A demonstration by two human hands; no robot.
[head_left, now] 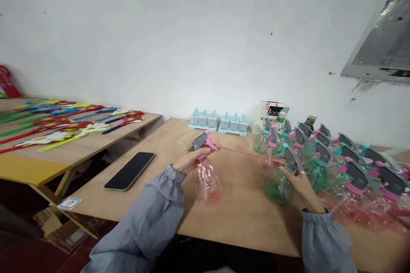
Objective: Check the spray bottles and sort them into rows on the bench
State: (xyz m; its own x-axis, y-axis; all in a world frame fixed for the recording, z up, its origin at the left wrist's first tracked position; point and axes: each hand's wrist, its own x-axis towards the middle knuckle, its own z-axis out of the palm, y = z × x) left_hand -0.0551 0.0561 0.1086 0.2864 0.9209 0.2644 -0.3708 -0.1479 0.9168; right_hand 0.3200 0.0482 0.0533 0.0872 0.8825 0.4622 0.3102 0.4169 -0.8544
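Note:
My left hand point(188, 161) grips the neck of a clear pink spray bottle point(207, 181) with a grey and pink trigger head, holding it just above the wooden table point(237, 213). My right hand point(299, 181) is closed round a clear green spray bottle point(279, 187) with a grey and teal trigger head, near the table's middle right. Both forearms wear grey sleeves.
Many more pink and green spray bottles point(349, 166) crowd the table's right side. A black phone point(130, 171) lies at the left. Two pale blue ice-pop moulds point(219, 122) and a small box point(269, 115) stand by the wall. Colourful toys point(64, 121) cover a second table on the left.

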